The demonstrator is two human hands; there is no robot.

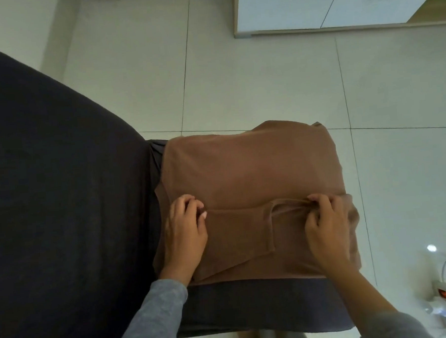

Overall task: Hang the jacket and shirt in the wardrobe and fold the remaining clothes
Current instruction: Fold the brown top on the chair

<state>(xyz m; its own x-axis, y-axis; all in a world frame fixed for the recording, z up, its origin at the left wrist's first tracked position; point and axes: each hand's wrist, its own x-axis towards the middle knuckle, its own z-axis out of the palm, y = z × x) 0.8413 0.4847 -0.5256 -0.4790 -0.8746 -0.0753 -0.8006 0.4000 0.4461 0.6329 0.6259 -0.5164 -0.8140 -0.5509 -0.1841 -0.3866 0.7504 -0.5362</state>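
Brown garment [248, 167] lay flat on the corner of the bed [59, 180], with the dark bed cover under it. A folded-in flap [239, 231] ran across between the two hands. Left hand [186, 229] sat at the flap's left end, fingers [192, 201] curled narrow and pinching the cloth edge. Right hand [326, 225] was at the other end, fingers [315, 202] closed tight on a bunched ridge of the same fabric. Both pinches sat on one line, probably to keep the fold edge taut and straight so the next turn lands even. The rest of the garment stretched away beyond the fingertips, smooth. Its right side hung slightly over the bed corner, out past the right fingers, so it could slip if the grip loosened. Grey sleeve [157, 305] covered the left forearm behind the left fingers. Tiled floor [262, 73] showed well beyond the fingertips. A white cabinet [337, 2] with a handle stood farther off still, up and to the right of the right fingers; could be the wardrobe, cannot tell. A power strip [444, 290] lay on the floor, to the right of the right fingers and back toward the person. Judged step: mid-fold on one of the remaining clothes. Jacket and shirt were not in view, so the hanging part cannot be judged.
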